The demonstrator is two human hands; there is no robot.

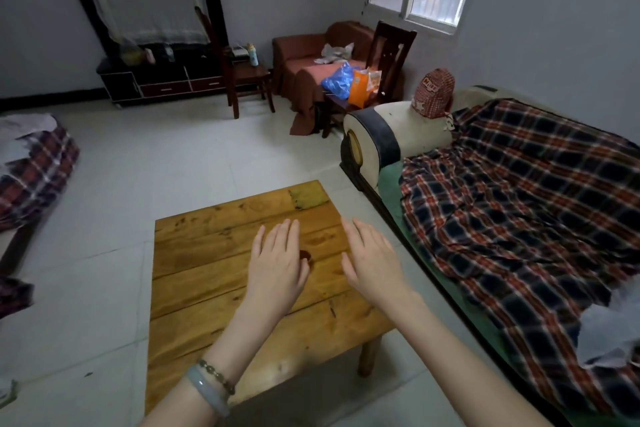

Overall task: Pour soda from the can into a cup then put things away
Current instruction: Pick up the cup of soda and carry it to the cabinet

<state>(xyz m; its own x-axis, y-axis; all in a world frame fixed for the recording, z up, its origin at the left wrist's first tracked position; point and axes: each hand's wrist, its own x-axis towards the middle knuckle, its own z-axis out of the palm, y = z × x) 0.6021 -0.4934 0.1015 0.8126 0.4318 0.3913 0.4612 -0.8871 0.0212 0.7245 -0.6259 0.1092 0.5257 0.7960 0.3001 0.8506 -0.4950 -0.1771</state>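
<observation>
- The left hand is over the wooden table, palm down, fingers straight and close together, holding nothing.
- The right hand is just beside it, palm down, fingers straight, also holding nothing.
- A dark spot marks the table between the 2 hands.
- A yellowish cloth lies on the table's far right corner.
- 2 bracelets circle the left wrist.
- A sofa under a plaid blanket stands to the table's right.
- Where the can and the cup are, I cannot tell.

Head cam, looks fwd & down over table, near.
</observation>
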